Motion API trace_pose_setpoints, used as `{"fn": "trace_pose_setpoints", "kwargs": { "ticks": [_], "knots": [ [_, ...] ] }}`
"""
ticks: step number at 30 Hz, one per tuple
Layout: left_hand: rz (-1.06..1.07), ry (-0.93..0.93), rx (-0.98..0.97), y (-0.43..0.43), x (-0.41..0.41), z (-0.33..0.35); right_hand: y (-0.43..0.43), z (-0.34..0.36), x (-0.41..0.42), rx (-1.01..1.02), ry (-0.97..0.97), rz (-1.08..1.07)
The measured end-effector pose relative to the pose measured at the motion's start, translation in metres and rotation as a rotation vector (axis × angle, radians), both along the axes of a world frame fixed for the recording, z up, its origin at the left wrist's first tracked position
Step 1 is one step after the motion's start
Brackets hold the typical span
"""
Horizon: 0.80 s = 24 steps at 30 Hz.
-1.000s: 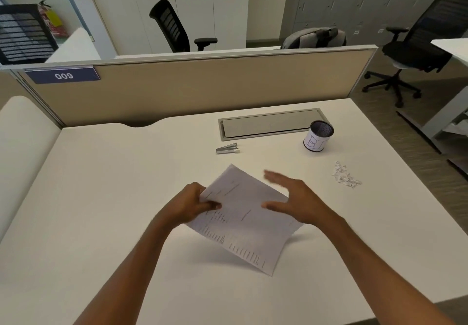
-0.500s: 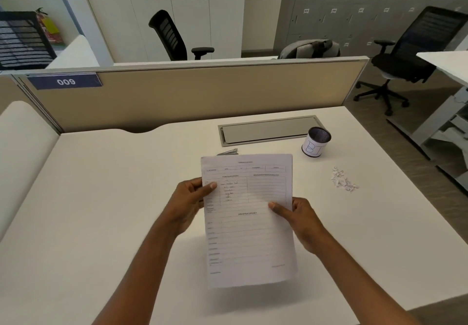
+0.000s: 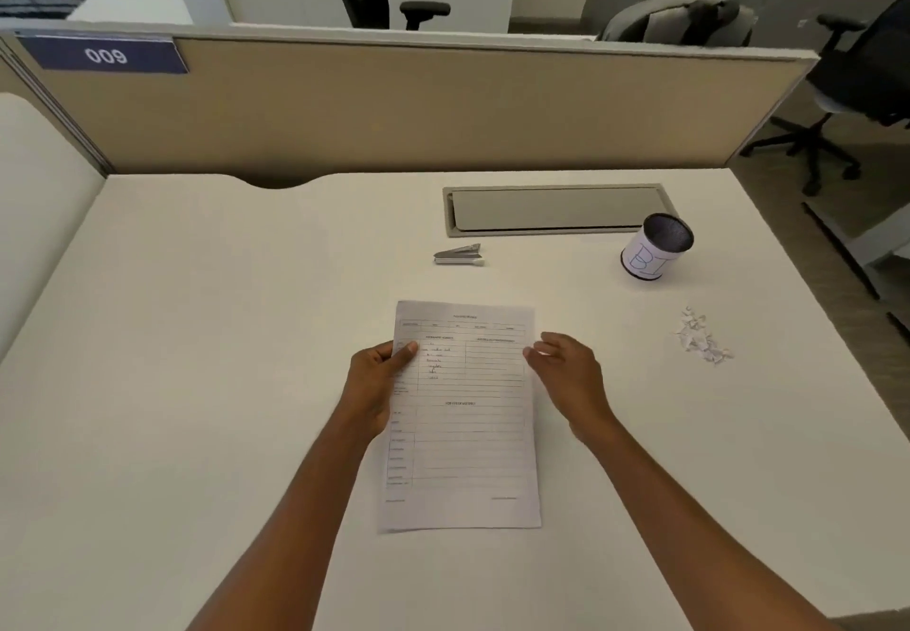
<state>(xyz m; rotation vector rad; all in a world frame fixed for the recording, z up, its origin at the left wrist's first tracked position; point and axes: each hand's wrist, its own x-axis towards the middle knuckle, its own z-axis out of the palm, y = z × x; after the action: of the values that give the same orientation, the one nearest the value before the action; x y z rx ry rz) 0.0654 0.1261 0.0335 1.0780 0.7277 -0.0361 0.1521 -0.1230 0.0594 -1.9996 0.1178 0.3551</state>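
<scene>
While upright beyond the form [image 3: 463,433], pen cup [image 3: 646,262], interior dark.

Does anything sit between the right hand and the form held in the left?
Nothing visible does. The right hand is at the right edge of the form, and the left hand pinches its left edge. The stapler, cup and paper scraps lie farther away.

The printed sheet [image 3: 468,438] is white, flat, partly handwritten, face up. It lies lengthwise toward 6 o'clock of the table [image 3: 197,335].
</scene>
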Motion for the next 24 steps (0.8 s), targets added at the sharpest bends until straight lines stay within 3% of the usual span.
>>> {"fn": "trace_pose_setpoints", "kwargs": {
  "ticks": [4, 13, 18, 24],
  "knots": [
    [0.032, 0.061, 0.011, 0.001, 0.006, -0.020, 0.033, -0.010, 0.059, -0.188, -0.268, 0.212],
    [0.025, 0.106, 0.072, -0.002, 0.025, -0.035, 0.111, -0.033, 0.166, -0.686, -0.534, 0.645],
    [-0.018, 0.117, 0.099, -0.002, 0.033, -0.039, 0.126, -0.048, 0.201, -0.773, -0.606, 0.778],
    [-0.028, 0.122, 0.085, -0.003, 0.036, -0.040, 0.130, -0.056, 0.215, -0.731, -0.586, 0.815]
  ]
}}
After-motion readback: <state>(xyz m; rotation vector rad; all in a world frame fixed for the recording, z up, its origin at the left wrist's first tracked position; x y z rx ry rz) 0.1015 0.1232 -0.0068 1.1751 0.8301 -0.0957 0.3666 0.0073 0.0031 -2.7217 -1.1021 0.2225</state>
